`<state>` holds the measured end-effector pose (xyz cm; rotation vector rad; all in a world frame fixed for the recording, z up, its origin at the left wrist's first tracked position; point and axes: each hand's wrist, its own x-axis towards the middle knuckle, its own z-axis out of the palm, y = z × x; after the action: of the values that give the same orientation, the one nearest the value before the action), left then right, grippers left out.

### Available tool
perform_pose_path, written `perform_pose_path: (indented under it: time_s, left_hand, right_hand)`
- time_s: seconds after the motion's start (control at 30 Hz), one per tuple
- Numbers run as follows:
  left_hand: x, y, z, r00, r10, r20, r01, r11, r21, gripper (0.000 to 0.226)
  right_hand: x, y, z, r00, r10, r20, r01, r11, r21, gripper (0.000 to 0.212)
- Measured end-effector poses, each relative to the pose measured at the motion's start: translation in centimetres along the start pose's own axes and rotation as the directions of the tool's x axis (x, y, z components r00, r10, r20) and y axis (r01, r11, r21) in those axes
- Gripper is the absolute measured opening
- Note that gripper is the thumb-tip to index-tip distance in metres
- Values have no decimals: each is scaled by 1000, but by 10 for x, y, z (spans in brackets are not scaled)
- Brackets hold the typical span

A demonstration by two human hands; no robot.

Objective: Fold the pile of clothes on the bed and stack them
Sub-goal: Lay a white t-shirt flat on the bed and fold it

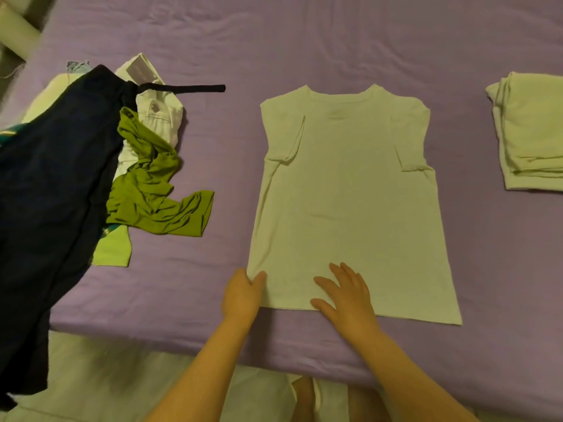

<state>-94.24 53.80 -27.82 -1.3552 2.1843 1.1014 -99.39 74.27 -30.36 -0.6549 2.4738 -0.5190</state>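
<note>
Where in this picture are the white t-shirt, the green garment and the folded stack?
white t-shirt (350, 193), head view, on the middle of its chest.
green garment (158, 205), head view, on its crumpled middle.
folded stack (536, 138), head view, on its top layer.

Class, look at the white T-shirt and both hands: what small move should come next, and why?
Probably lift the hem toward the collar. The white T-shirt lies flat with both sleeves tucked in, the left hand pinches its bottom corner, and the right hand rests open on the hem.

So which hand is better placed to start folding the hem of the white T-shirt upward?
Left hand: it already pinches the T-shirt's near hem corner; right hand only lies flat.
</note>
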Motion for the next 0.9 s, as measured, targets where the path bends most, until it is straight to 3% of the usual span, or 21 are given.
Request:
perform_pose_path:
  time_s: [0.1, 0.17, 0.23, 0.3, 0.37, 0.47, 0.6, 0.67, 0.8, 0.9]
  left_hand:
    - [-18, 13, -9, 994, 98, -52, -108, 967, -230, 23]
    - [-24, 26, -16, 990, 139, -31, -139, 885, -445, 28]
    - [-23, 44, -22, 988, 149, 52, -79, 751, -656, 32]
    - [-17, 63, -28, 977, 161, 143, -3, 675, -738, 27]
    - [-7, 80, -32, 960, 171, 221, 49, 675, -736, 29]
    - [7, 102, -28, 941, 221, 256, -11, 776, -631, 35]
    - [21, 132, -4, 974, 185, 134, -71, 802, -593, 7]
    - [32, 144, 5, 989, 138, 49, -86, 819, -568, 14]
    - [56, 171, 6, 991, 126, -33, -126, 861, -493, 16]
    - [76, 189, 4, 994, 102, -47, -111, 846, -521, 14]
  right_hand:
    - [4, -20, -2, 998, -51, 46, 47, 996, 80, 63]
    - [7, -32, -8, 993, -100, 58, 91, 985, 149, 67]
    - [11, -38, -16, 993, -114, -3, 111, 961, 252, 55]
    - [15, -34, -30, 996, -19, -85, 49, 930, 364, 33]
    - [23, -24, -48, 987, 111, -116, -43, 877, 478, 20]
    - [43, -3, -77, 969, 226, -96, -132, 810, 571, 15]
    - [70, 24, -102, 961, 276, -33, -190, 740, 645, 14]
    - [81, 34, -110, 972, 232, 48, -203, 716, 668, 9]
    - [95, 62, -113, 968, 112, 226, -200, 887, 417, 6]
    - [100, 84, -115, 961, 140, 239, -233, 873, 429, 8]
